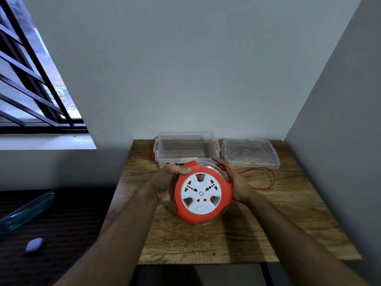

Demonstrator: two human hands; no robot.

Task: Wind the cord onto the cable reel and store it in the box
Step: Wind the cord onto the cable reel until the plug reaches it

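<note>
A round orange cable reel (203, 193) with a white socket face is held above the wooden table (226, 234), tilted towards me. My left hand (167, 182) grips its left rim, thumb over the top edge. On the right side my right hand (237, 186) holds the reel, partly hidden behind it, with the red cord (268, 182) running by its fingers. A loose loop of the cord lies on the table to the right. The clear plastic box (186, 148) stands open just behind the reel.
The box's clear lid (250, 153) lies flat at the back right of the table. Walls close in behind and on the right. A barred window (31, 89) is at the left. On the dark floor at left lie a teal object (26, 211) and a small white object (34, 244).
</note>
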